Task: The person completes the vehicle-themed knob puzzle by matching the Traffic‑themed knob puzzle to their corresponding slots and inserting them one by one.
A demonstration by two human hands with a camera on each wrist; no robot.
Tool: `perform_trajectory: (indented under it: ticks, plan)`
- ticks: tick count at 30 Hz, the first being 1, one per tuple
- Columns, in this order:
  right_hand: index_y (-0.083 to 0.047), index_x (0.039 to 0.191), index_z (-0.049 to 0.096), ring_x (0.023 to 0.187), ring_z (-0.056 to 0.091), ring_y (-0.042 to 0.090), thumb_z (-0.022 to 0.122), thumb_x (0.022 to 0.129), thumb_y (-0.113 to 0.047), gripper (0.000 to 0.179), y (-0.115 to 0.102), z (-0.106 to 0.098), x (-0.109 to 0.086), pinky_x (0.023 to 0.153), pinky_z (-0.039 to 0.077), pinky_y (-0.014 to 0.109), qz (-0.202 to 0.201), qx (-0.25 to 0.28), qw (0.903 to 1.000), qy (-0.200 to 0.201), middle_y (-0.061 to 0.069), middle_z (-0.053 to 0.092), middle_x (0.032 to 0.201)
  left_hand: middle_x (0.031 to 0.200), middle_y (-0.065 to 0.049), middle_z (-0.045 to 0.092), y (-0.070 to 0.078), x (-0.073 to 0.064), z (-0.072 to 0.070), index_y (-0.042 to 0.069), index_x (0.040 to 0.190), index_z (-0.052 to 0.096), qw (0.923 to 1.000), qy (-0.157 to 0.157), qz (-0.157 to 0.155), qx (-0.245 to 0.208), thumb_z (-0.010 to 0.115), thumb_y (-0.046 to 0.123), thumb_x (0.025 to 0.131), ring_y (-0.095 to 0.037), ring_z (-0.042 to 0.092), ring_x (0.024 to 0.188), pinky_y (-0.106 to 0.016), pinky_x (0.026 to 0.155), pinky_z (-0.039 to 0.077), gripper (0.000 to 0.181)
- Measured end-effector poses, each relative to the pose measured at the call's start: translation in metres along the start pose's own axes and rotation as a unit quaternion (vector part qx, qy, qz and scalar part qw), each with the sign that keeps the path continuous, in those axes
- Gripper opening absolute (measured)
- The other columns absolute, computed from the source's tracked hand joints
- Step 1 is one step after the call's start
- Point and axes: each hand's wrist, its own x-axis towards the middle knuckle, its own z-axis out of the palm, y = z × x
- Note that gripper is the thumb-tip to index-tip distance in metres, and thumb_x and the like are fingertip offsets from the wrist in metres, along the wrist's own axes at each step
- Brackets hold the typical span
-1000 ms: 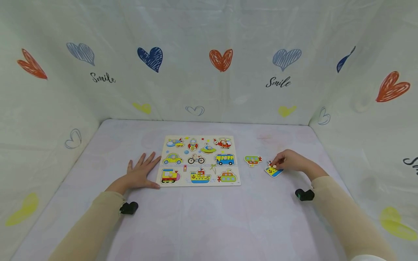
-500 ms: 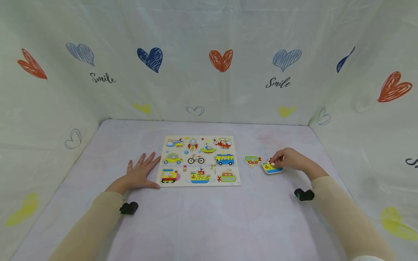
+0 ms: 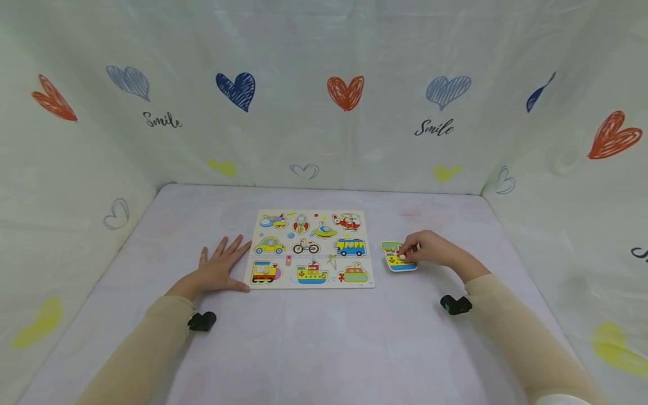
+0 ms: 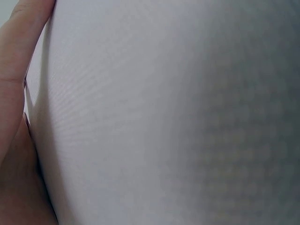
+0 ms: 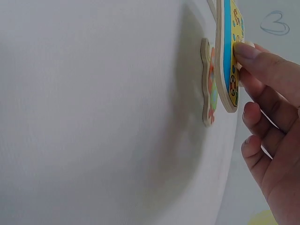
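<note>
My right hand (image 3: 429, 247) pinches the knob of a wooden ship puzzle piece (image 3: 400, 265), yellow above and blue below. In the right wrist view the ship piece (image 5: 227, 61) is lifted off the table, thumb and fingertip on its knob. Below it lies a green submarine puzzle piece (image 5: 211, 89), partly covered by the ship in the head view. My left hand (image 3: 219, 269) rests flat with fingers spread, touching the left edge of the puzzle board (image 3: 283, 286). Only parts of the left hand's fingers (image 4: 14, 61) show in the left wrist view.
The board bears several vehicle pictures, some with knobs, including a train (image 3: 263, 272), a car (image 3: 269, 246) and a bus (image 3: 350, 247). It lies on a pale cloth-covered table (image 3: 324, 343). A white curtain (image 3: 298, 135) printed with hearts stands around the back and sides.
The right hand has moved left with the ship piece, which has turned level and now overlaps the submarine piece. The left hand stays by the board.
</note>
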Motion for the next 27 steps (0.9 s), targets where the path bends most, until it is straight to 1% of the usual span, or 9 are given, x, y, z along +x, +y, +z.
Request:
perform_trajectory:
  ticks: [7, 13, 16, 21, 27]
  plan:
    - [-0.013, 0.094, 0.076, 0.081, 0.053, 0.02, 0.076, 0.085, -0.01, 0.009, -0.02, 0.01, 0.013, 0.067, 0.047, 0.03, -0.007, 0.001, 0.9999, -0.011, -0.001, 0.06, 0.078, 0.162, -0.019, 0.003, 0.001, 0.002, 0.0, 0.011, 0.155, 0.021, 1.0, -0.002, -0.004, 0.005, 0.08, 0.061, 0.066, -0.047, -0.009, 0.144, -0.073, 0.102, -0.014, 0.118]
    - [-0.013, 0.093, 0.077, 0.078, 0.053, 0.019, 0.077, 0.084, -0.011, 0.009, -0.034, 0.018, 0.026, 0.067, 0.046, 0.03, -0.031, -0.003, 0.9994, -0.016, -0.002, 0.06, 0.077, 0.162, -0.019, 0.003, 0.002, 0.002, 0.0, 0.011, 0.155, 0.02, 0.9999, -0.004, -0.004, 0.009, 0.08, 0.06, 0.067, -0.047, -0.009, 0.144, -0.073, 0.102, -0.014, 0.117]
    - [-0.014, 0.093, 0.077, 0.077, 0.053, 0.018, 0.077, 0.084, -0.011, 0.009, -0.041, 0.022, 0.033, 0.067, 0.045, 0.03, -0.044, 0.007, 0.9987, -0.024, -0.002, 0.06, 0.077, 0.162, -0.018, 0.002, 0.003, 0.001, -0.001, 0.011, 0.155, 0.02, 0.9999, -0.006, -0.006, 0.009, 0.081, 0.06, 0.067, -0.047, -0.009, 0.144, -0.073, 0.102, -0.014, 0.117]
    - [-0.016, 0.093, 0.077, 0.079, 0.053, 0.017, 0.077, 0.085, -0.014, 0.008, -0.053, 0.031, 0.044, 0.069, 0.045, 0.031, -0.057, 0.01, 0.9977, -0.035, -0.003, 0.061, 0.077, 0.162, -0.018, 0.001, 0.005, -0.001, -0.004, 0.011, 0.155, 0.02, 0.9999, -0.011, -0.009, 0.007, 0.08, 0.06, 0.067, -0.047, -0.01, 0.144, -0.072, 0.102, -0.014, 0.117]
    - [-0.017, 0.092, 0.076, 0.08, 0.053, 0.017, 0.077, 0.085, -0.016, 0.006, -0.066, 0.04, 0.056, 0.07, 0.044, 0.031, -0.072, 0.012, 0.9962, -0.047, -0.002, 0.061, 0.078, 0.161, -0.02, 0.004, 0.008, -0.003, -0.006, 0.009, 0.154, 0.022, 1.0, -0.003, -0.004, 0.001, 0.082, 0.058, 0.067, -0.049, -0.007, 0.143, -0.074, 0.102, -0.011, 0.116]
